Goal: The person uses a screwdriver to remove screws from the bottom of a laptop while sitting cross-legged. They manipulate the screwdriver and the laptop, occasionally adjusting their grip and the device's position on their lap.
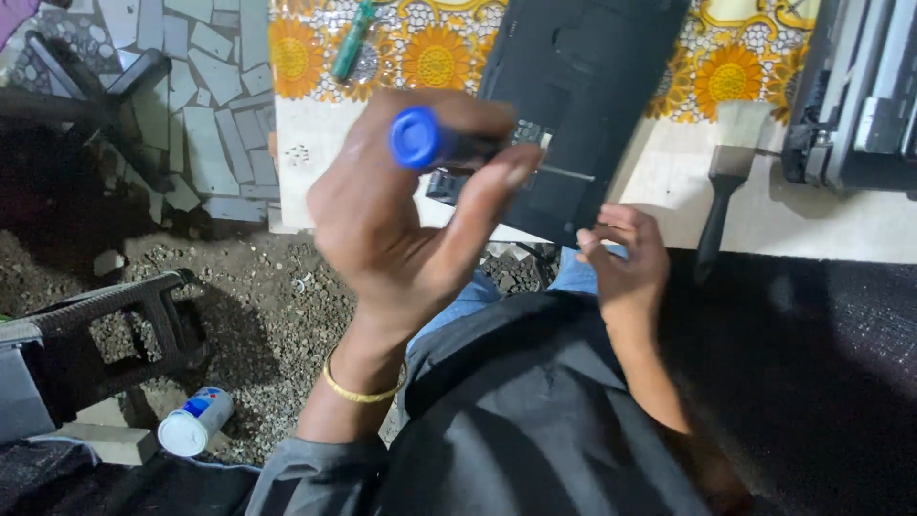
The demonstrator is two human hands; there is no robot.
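Pointing away from the person, the screwdriver (430,141) lies with its long axis running from its blue cap, nearest the camera at the left, toward the right and slightly down, where a thin metal shaft reaches the underside of a black laptop (583,86). The dark middle of the handle is mostly covered by the fingers, so only the blue cap and a short stretch of shaft show clearly. The laptop lies upside down at the near edge of a table (821,215); its top is cut off by the frame, and its near edge overhangs the table toward the person's lap.

The left hand (401,229) is curled around the screwdriver handle, thumb and fingers closed on it, with a gold bangle (358,387) at the wrist. The right hand (621,263) sits at the laptop's near right corner, fingers bent inward and touching that edge; whether it pinches something small there cannot be made out.

On the sunflower-patterned cloth (439,57) lies a green tool (351,43), partly cut off at the top. A flat brush with a black handle (731,177) rests just right of the laptop, and a dark machine (860,96) is cropped at the right edge. Down on the gravel ground a white can with a blue label (196,420) lies on its side.
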